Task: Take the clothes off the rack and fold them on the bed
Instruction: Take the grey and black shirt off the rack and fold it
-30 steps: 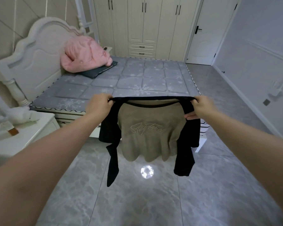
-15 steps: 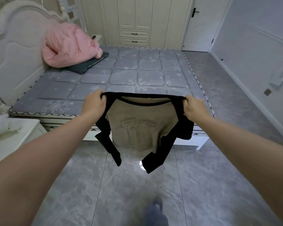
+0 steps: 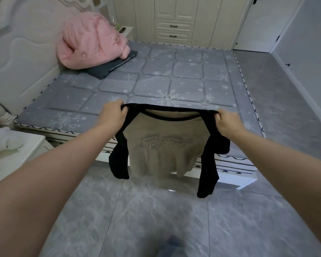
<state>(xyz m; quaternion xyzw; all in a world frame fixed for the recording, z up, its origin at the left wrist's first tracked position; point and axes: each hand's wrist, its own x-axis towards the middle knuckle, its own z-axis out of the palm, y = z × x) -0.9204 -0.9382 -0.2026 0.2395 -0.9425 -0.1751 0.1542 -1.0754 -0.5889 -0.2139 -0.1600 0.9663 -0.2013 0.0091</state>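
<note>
A tan shirt [image 3: 161, 147] with black sleeves and a script logo on the chest hangs spread out in front of me, above the floor at the near edge of the bed [image 3: 174, 80]. My left hand [image 3: 112, 115] grips its left shoulder and my right hand [image 3: 227, 121] grips its right shoulder, both arms stretched forward. The black sleeves dangle down on each side. The bed has a grey quilted mattress with snowflake patterns. No rack is in view.
A pink quilt [image 3: 90, 43] lies on a dark pillow [image 3: 111, 65] against the white headboard [image 3: 20, 49]. A white nightstand [image 3: 13, 154] stands at the left. Wardrobe drawers [image 3: 172, 32] and a door are behind the bed. Grey marbled floor tiles [image 3: 156, 219] lie underfoot.
I have walked closer to the bed with the shirt held out. The shirt now hangs at the mattress edge, and its sleeves have swung.
</note>
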